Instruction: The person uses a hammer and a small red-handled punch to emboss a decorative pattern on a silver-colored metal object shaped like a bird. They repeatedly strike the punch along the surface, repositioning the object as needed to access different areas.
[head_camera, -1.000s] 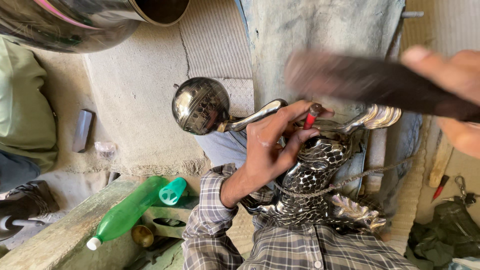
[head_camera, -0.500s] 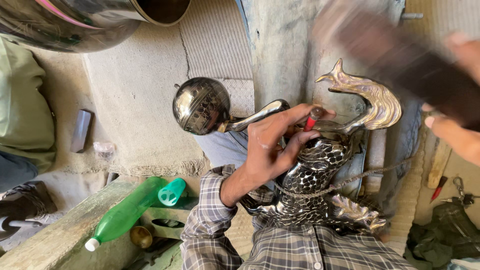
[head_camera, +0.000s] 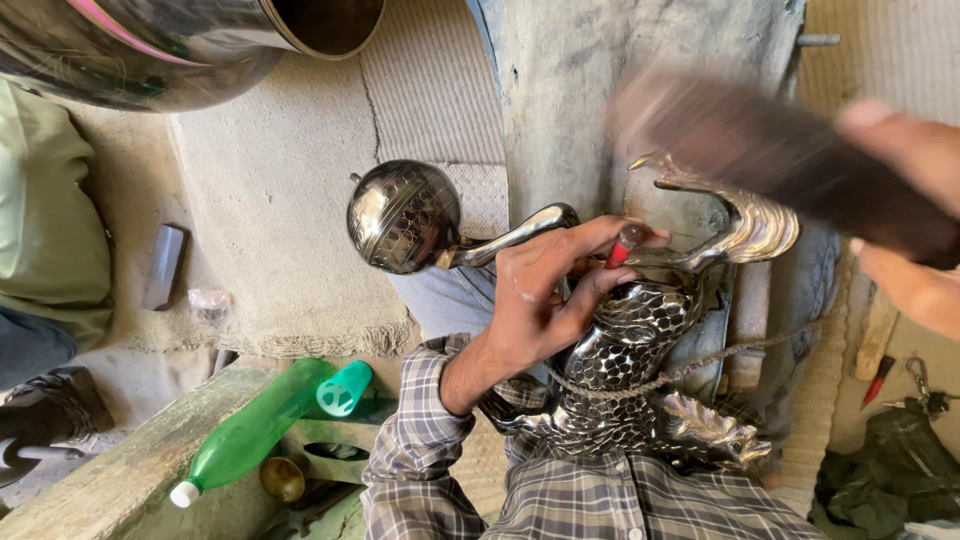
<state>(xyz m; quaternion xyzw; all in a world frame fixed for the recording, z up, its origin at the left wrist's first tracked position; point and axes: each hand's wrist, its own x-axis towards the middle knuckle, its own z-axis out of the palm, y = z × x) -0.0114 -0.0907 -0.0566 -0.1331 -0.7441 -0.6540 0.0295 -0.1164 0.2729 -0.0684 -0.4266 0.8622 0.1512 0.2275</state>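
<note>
— Where is this?
— A dusty concrete floor (head_camera: 280, 200), a green bottle (head_camera: 250, 435) at lower left, a big metal pot (head_camera: 180, 40) at upper left.
— And the hands?
— The left hand (head_camera: 540, 300), fingers curled shut, pins a red-handled tool (head_camera: 622, 245) against the scaly metal ornament (head_camera: 620, 370) at centre, steadying it. The right hand (head_camera: 900, 210), upper right, grips a blurred dark mallet (head_camera: 750, 150) above it.

Ornate scaled silver metal vessel (head_camera: 630, 370) lies tilted across the lap, red-handled chisel (head_camera: 622, 246) set against its neck, blurred dark mallet (head_camera: 790, 165) raised above.
</note>
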